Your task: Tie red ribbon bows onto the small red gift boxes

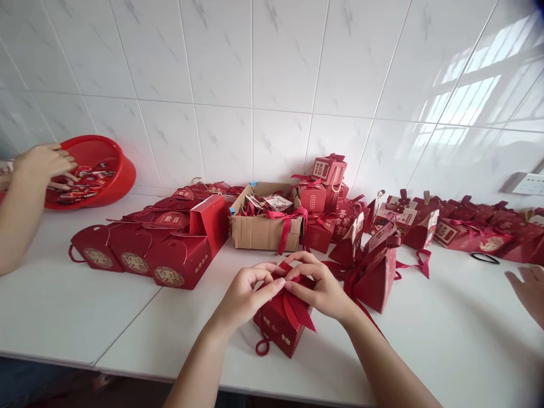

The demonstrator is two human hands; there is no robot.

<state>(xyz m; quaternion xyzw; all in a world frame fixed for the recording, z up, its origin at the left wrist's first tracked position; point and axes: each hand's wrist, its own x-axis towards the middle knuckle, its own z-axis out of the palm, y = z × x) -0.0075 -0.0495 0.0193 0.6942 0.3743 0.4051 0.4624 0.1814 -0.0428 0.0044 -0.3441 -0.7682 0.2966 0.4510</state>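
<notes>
A small red gift box (pixel 278 334) with gold lettering sits on the table right in front of me. Its top carries a red ribbon (pixel 302 313), whose pointed tail hangs over the near side. My left hand (pixel 250 292) and my right hand (pixel 318 286) meet over the box, thumbs and fingers pinched together on the ribbon. The fingers partly hide the ribbon's middle. From the box's left corner a dark red cord loop (pixel 262 345) trails onto the table. Just right of my right hand stands a tapered red box (pixel 378 275) with ribbons.
Red boxes with gold medallions (pixel 168 275) stand in rows at left. A cardboard carton (pixel 263 233) holds cards and ribbon. Stacked boxes (pixel 312 198) and further boxes (pixel 467 232) line the wall. Another person's hand (pixel 46 164) reaches into a red basin (pixel 125 175); another hand (pixel 529 289) shows at right.
</notes>
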